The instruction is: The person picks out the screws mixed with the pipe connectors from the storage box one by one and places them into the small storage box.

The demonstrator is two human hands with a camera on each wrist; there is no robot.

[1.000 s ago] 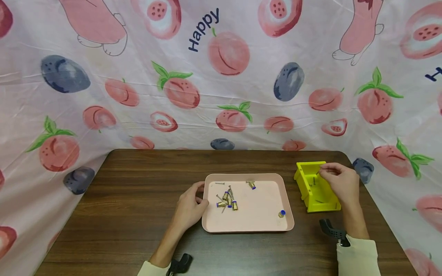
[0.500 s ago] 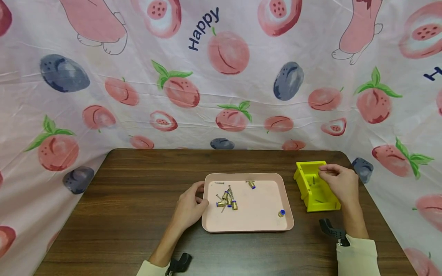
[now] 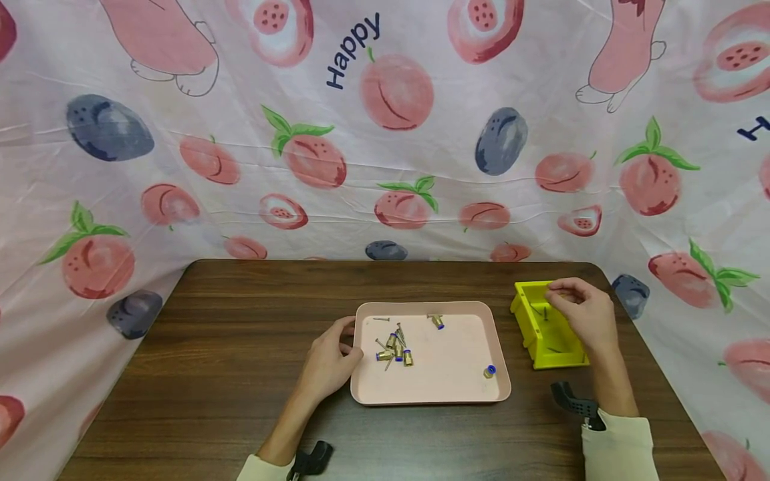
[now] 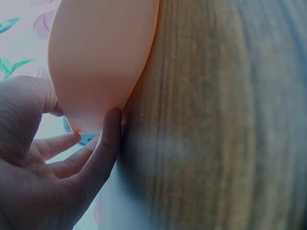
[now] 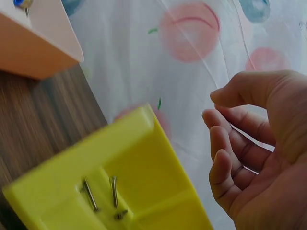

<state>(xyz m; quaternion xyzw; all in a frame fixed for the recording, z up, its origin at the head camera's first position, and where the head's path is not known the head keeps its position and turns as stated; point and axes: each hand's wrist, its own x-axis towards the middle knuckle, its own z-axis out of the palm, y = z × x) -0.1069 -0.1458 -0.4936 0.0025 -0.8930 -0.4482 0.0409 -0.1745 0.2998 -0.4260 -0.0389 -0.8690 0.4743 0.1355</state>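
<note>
Left hand (image 3: 327, 361) grips the tray (image 3: 448, 383) by its edge; right hand (image 3: 587, 318), empty, fingers (image 5: 244, 149) loosely curled, hovers over the bin (image 3: 531, 335), where screws (image 5: 114, 191) lie

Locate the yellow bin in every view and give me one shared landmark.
Head: the yellow bin is right of centre, below mid-height.
Left wrist: not in this picture.
Right wrist: lower left, cut off by the bottom edge.
Shared landmark: the pink tray, lower middle in head, upper left in both wrist views.
</note>
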